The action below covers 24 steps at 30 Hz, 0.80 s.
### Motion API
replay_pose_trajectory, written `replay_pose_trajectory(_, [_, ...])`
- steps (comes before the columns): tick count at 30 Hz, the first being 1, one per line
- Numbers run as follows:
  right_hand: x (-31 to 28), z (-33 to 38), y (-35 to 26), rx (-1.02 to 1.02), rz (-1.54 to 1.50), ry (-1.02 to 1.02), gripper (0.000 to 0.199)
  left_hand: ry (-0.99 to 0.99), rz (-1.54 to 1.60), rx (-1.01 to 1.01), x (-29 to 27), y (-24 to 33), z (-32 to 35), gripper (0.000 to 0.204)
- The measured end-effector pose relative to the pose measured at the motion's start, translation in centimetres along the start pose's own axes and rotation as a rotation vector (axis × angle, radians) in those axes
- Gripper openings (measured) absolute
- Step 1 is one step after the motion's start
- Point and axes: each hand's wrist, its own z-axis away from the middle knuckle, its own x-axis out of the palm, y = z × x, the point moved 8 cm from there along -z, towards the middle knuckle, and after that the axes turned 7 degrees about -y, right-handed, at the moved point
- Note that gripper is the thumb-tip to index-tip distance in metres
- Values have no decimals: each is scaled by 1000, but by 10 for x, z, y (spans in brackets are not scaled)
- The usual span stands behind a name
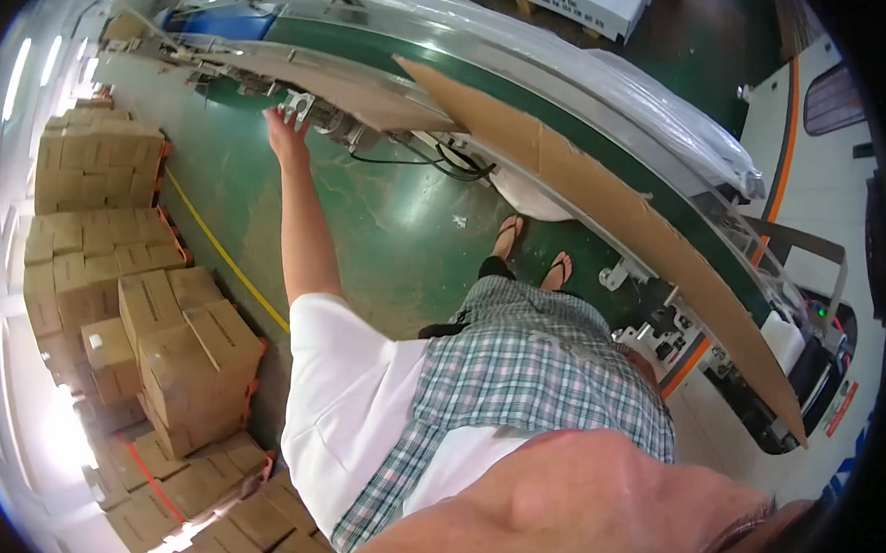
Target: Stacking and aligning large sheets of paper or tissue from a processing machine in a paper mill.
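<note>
My left arm stretches forward along the near side of a long conveyor with a green belt [341,44]. At its end, my left hand [288,134] is open, fingers apart, beside a silver metal bracket [301,104] under the conveyor's edge. Whether the fingertips touch the bracket cannot be told. Next to it sits a metal motor-like unit [345,131] with dark cables [447,161] hanging from the frame. A long cardboard strip [568,170] runs along the conveyor's near side. My right hand is out of view, with my body and the checked apron [529,382] filling the lower middle.
Stacked cardboard boxes [201,349] on pallets line the left side, beyond a yellow floor line [223,250]. Clear plastic film [645,116] lies along the conveyor's far side. A white machine with an orange stripe [786,138] stands at right. A blue container [219,24] is at the far left end.
</note>
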Motion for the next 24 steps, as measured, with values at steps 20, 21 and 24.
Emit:
replay_pose_trajectory(20, [-158,186,-405,-541,-435,555,19,125,-226,748,73,189,-65,21])
replay_pose_trajectory(21, [-186,189,-413,-332,-178,734,21,-120,-618,763,134,219,-40,23])
replay_pose_trajectory(24, [-236,119,-400,-37,167,607,31,-1127,-619,117,281,140,-16,33])
